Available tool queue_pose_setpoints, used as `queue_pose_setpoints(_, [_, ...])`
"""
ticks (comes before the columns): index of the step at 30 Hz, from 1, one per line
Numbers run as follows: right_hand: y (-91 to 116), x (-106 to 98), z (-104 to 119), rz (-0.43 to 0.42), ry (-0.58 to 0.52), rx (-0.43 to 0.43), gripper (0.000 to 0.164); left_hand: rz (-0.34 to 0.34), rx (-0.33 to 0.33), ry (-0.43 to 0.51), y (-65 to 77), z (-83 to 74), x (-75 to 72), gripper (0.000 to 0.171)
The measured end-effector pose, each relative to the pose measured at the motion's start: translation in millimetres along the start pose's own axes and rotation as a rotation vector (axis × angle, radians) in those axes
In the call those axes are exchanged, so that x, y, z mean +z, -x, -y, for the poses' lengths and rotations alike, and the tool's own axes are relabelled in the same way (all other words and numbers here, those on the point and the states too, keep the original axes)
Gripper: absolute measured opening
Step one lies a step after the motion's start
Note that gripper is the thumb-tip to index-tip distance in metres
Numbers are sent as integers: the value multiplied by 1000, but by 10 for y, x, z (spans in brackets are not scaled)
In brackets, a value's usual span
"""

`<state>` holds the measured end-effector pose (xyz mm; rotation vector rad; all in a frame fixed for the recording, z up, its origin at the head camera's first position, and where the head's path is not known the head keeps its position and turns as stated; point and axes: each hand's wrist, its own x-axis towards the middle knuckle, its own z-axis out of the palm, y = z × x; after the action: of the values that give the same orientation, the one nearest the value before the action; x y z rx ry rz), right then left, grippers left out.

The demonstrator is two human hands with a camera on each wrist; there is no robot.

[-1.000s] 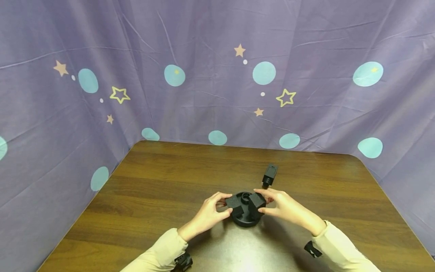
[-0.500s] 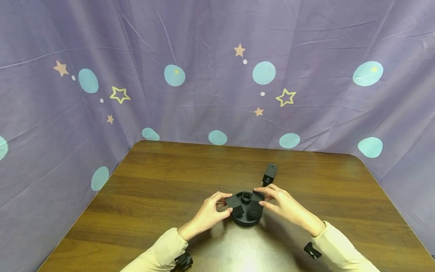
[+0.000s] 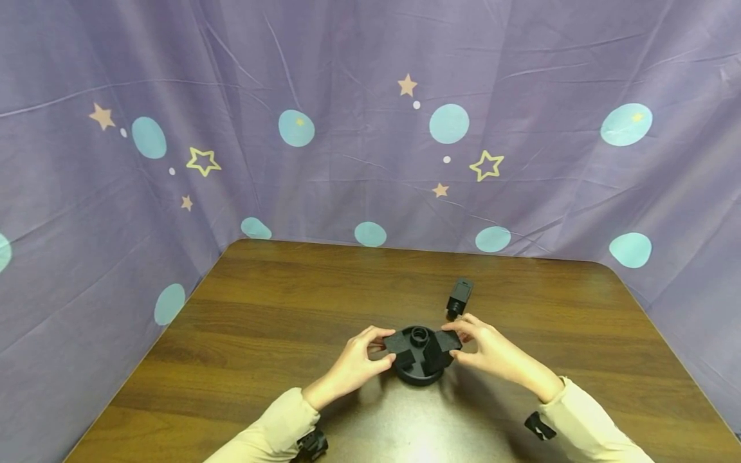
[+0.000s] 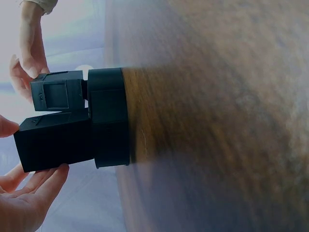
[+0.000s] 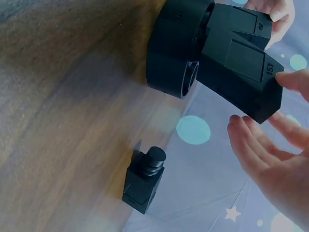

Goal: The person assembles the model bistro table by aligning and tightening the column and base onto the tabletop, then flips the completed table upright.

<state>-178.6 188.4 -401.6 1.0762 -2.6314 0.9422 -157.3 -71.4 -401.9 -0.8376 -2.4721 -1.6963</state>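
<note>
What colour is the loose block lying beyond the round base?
Black; the loose block shows best in the right wrist view.

The right hand (image 3: 494,354) now sits farther right than half a second ago; the black block (image 3: 448,340) it pinches is turned, its top reaching farther beyond the round base (image 3: 418,380).

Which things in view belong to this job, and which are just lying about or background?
Part of the job:
round black base
left block, in the left hand
right block, in the right hand
threaded block, lying apart, probably fits the base

Background:
wooden table
purple curtain
</note>
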Motion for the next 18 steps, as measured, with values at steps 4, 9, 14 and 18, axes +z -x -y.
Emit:
queue_pose_setpoints(4, [5, 13, 0, -9, -38, 18, 34, -1, -8, 7, 2, -8, -2, 34])
queue_pose_setpoints(9, [14, 37, 8, -10, -85, 11, 36, -10, -10, -11, -16, 252, 39, 35])
queue_pose_setpoints(14, [3, 53, 21, 45, -111, -35, 41, -13, 12, -26, -26, 371, 59, 35])
queue_pose_setpoints(18, [-10, 50, 32, 89, -124, -36, 46, -15, 15, -36, -20, 292, 47, 35])
